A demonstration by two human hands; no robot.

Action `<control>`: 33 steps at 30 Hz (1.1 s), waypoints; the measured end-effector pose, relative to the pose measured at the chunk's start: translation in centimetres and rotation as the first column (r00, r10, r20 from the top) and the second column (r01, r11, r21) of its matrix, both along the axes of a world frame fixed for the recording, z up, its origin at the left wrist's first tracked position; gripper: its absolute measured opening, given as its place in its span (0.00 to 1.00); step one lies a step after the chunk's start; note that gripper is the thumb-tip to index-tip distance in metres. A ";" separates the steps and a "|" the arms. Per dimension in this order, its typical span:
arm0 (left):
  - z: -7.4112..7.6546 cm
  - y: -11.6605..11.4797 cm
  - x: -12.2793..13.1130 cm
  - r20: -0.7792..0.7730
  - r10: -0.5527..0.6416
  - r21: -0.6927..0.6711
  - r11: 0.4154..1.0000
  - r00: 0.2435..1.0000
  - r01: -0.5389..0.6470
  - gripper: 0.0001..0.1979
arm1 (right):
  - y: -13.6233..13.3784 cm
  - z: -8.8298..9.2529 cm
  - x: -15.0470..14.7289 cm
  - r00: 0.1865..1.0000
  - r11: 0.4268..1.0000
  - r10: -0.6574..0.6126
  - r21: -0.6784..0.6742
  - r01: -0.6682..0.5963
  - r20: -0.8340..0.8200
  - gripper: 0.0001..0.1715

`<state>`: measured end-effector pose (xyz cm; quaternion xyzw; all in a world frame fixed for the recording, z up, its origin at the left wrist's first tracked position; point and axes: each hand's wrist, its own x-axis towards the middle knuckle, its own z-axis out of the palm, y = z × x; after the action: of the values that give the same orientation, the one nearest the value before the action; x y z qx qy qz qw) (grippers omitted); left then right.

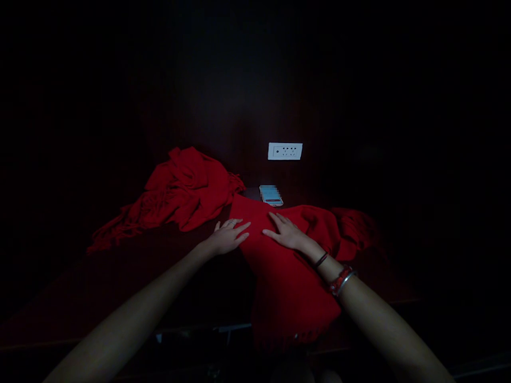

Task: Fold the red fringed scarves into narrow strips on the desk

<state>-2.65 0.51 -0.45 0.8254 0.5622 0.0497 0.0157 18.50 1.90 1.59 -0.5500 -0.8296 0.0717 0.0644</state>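
Observation:
A red fringed scarf (271, 266) lies spread toward me, its lower end hanging over the front edge of a dark table. At its left edge, my left hand (227, 236) rests with fingers spread, the fingertips touching the cloth. My right hand (285, 232) lies flat on top of the scarf, fingers stretched out. Neither hand grips anything. To the right, more red cloth (319, 226) lies rumpled beside my right hand; whether it is the same scarf I cannot tell.
A crumpled pile of red fringed cloth (191, 186) sits at the back left. Behind the scarf lies a phone (271, 195) with its screen lit. A white socket plate (285, 151) is on the dark back wall. Deep shadow hides the sides.

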 end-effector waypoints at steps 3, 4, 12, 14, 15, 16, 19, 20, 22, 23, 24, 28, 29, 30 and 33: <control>-0.1 -0.4 0.2 -0.008 0.019 -0.030 0.999 1.000 -0.020 0.32 | 0.1 -0.7 -0.4 0.991 0.980 -0.082 -0.171 0.099 0.101 0.47; -0.1 -0.4 0.2 -0.016 0.032 -0.036 0.999 0.999 -0.033 0.35 | 0.1 -0.8 -0.3 0.986 0.972 -0.110 -0.192 0.133 0.127 0.48; 0.5 1.0 -2.3 -0.016 0.170 -0.035 0.985 0.985 -0.170 0.29 | 0.0 0.3 0.6 0.981 0.955 -0.139 -0.243 0.168 0.133 0.50; 1.1 1.0 -2.4 0.048 0.094 0.072 0.993 0.994 -0.097 0.27 | 0.0 0.3 0.7 0.986 0.966 -0.149 -0.199 0.162 0.080 0.47; 1.5 0.8 -2.2 0.082 0.017 0.119 0.993 0.997 -0.027 0.26 | 0.0 0.1 0.7 0.986 0.972 -0.157 -0.169 0.165 0.056 0.46; 1.8 0.5 -2.0 0.108 -0.078 0.149 0.987 0.991 0.061 0.26 | 0.1 -0.1 0.7 0.987 0.977 -0.159 -0.136 0.163 0.037 0.44; 2.4 -0.7 -1.0 0.108 -0.347 0.064 0.938 0.932 0.342 0.26 | 0.5 -0.7 1.0 0.991 0.989 -0.125 -0.076 0.128 0.037 0.35; 2.4 -1.0 -0.8 0.093 -0.395 -0.011 0.917 0.914 0.398 0.27 | 0.7 -0.8 1.2 0.993 0.991 -0.110 -0.074 0.113 0.046 0.32; 2.2 -1.3 -0.6 0.062 -0.431 -0.150 0.888 0.900 0.436 0.28 | 0.7 -0.8 1.6 0.993 0.990 -0.103 -0.090 0.109 0.062 0.28; 2.1 -1.2 -0.7 0.052 -0.430 -0.191 0.882 0.901 0.432 0.29 | 0.6 -0.6 1.8 0.993 0.990 -0.103 -0.088 0.108 0.062 0.27; 2.0 -1.2 -0.7 0.047 -0.426 -0.213 0.879 0.904 0.426 0.29 | 0.4 -0.4 1.8 0.994 0.993 -0.091 -0.069 0.095 0.054 0.27; 1.7 -1.2 -0.5 0.042 -0.414 -0.166 0.895 0.909 0.415 0.28 | -0.9 0.3 1.1 0.994 0.993 0.109 0.036 -0.109 0.004 0.31; 1.6 -1.4 -0.2 0.041 -0.399 -0.144 0.905 0.916 0.401 0.28 | -1.3 0.3 0.8 0.986 0.986 0.164 0.021 -0.165 0.014 0.32; 1.4 -1.6 0.1 0.041 -0.378 -0.128 0.916 0.925 0.380 0.29 | -1.6 0.1 0.5 0.979 0.980 0.200 -0.014 -0.200 0.034 0.33; 1.0 -2.1 0.9 0.030 -0.307 -0.146 0.940 0.951 0.308 0.40 | -2.3 -0.6 0.5 0.973 0.976 0.204 -0.099 -0.194 0.104 0.39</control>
<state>-1.75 -1.54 0.54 0.8993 0.4286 0.0073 0.0869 19.00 -0.37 0.94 -0.4696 -0.8788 0.0832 -0.0147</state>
